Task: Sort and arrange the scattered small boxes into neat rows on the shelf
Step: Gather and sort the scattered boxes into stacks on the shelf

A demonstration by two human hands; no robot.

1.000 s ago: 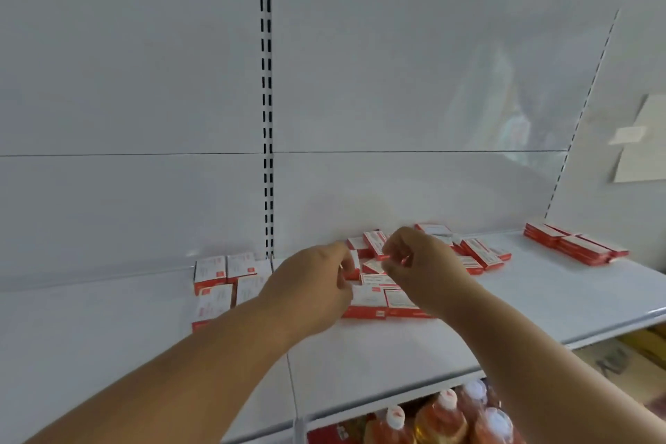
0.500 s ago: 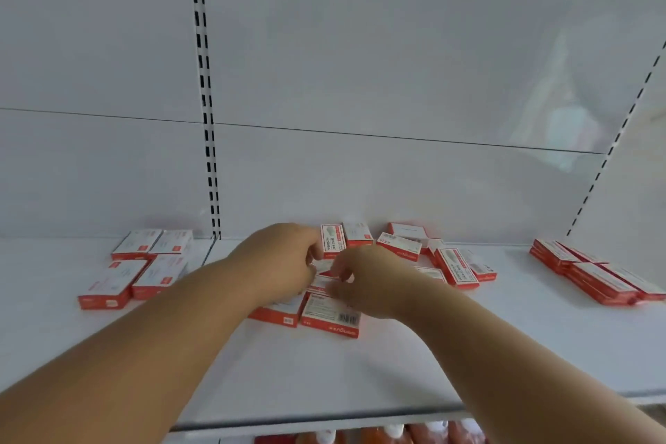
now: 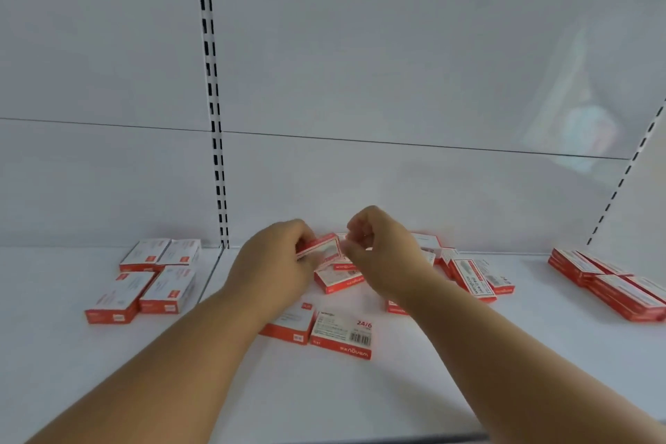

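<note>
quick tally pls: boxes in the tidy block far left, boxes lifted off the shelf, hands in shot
left block boxes: 4
lifted box, gripped by the left hand: 1
hands, counting the right hand: 2
total: 7

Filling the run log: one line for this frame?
left hand: holds lifted small box | right hand: curled beside it, contact unclear | scattered boxes: unsorted | left group: rowed
</note>
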